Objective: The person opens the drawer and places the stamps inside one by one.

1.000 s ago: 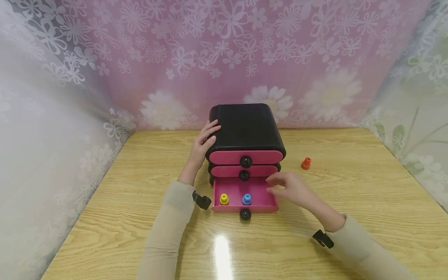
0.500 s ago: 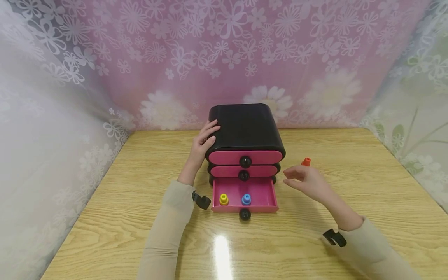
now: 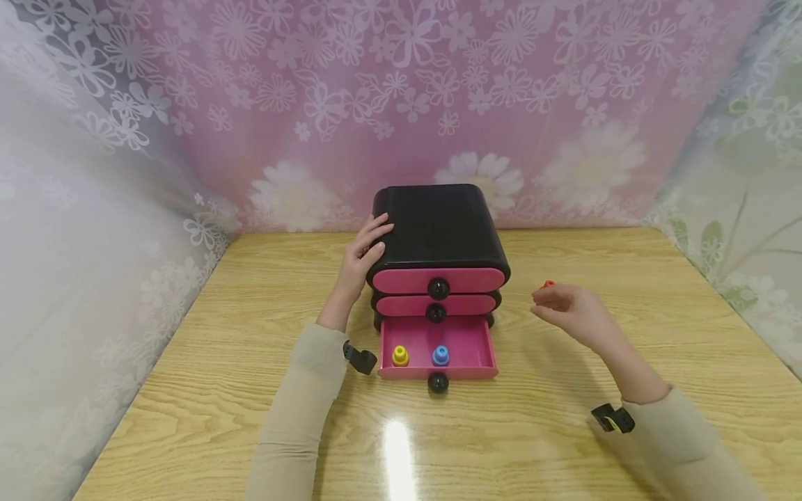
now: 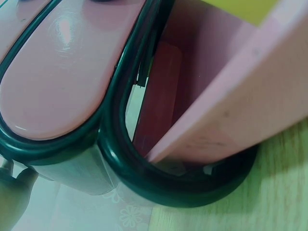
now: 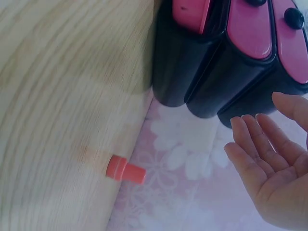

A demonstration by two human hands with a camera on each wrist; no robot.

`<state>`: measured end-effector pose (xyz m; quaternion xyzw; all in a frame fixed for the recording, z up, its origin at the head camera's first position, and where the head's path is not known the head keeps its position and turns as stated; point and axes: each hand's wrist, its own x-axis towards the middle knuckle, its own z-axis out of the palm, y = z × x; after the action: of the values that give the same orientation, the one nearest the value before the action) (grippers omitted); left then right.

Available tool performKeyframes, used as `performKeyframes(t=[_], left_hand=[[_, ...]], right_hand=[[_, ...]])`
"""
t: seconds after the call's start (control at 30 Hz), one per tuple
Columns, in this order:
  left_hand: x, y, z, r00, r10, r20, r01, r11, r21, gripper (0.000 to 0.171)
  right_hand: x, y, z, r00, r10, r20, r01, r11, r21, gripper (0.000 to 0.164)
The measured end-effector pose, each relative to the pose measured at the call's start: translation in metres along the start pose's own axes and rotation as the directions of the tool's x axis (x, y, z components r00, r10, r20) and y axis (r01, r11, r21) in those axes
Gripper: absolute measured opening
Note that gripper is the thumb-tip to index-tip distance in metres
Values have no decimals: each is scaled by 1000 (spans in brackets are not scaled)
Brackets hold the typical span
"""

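Observation:
A black cabinet [image 3: 438, 223] with pink drawers and round black knobs stands on the table. Its bottom drawer [image 3: 473, 341] is pulled out. Inside that drawer sit a small yellow stepped peg-like piece [image 3: 400, 356] and a similar blue piece [image 3: 441, 355]. My left hand [image 3: 360, 259] rests on the cabinet's upper left side, fingers lying over the top edge. To the right of the cabinet hovers my right hand [image 3: 583, 316], fingers loosely extended and holding nothing. A red stepped piece [image 5: 124, 169] stands on the table apart from it; in the head view that hand mostly hides it.
The wooden table [image 3: 250, 362] runs up to a pink floral curtain [image 3: 401, 104] behind the cabinet. Pale floral fabric hangs at both sides. The pulled-out drawer's knob [image 3: 438, 383] juts toward the front.
My right hand has moved right, from over the open drawer's right side to near the red piece. My left hand, the cabinet and the pieces in the drawer have stayed put.

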<state>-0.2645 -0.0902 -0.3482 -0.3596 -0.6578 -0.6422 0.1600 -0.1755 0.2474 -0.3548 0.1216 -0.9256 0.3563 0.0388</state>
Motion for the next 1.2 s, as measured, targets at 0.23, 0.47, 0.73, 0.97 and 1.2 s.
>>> performKeyframes(t=[0.23, 0.47, 0.73, 0.97, 1.2], left_hand=[[0, 1, 0, 1000, -7, 2, 7, 1000, -3, 35], [0, 2, 0, 1000, -6, -5, 6, 1000, 7, 35], [0, 3, 0, 1000, -10, -5, 10, 1000, 4, 34], [0, 2, 0, 1000, -15, -3, 15, 1000, -12, 35], [0, -5, -2, 1000, -20, 5, 20, 1000, -14, 36]], right_hand=[[3, 11, -7, 999, 12, -39, -13, 1000, -20, 29], [8, 22, -14, 996, 81, -41, -82, 997, -12, 36], [16, 36, -18, 990, 138, -39, -139, 990, -24, 47], [23, 44, -20, 985, 173, -25, -173, 984, -31, 49], [33, 55, -17, 982, 187, -14, -187, 982, -38, 42]])
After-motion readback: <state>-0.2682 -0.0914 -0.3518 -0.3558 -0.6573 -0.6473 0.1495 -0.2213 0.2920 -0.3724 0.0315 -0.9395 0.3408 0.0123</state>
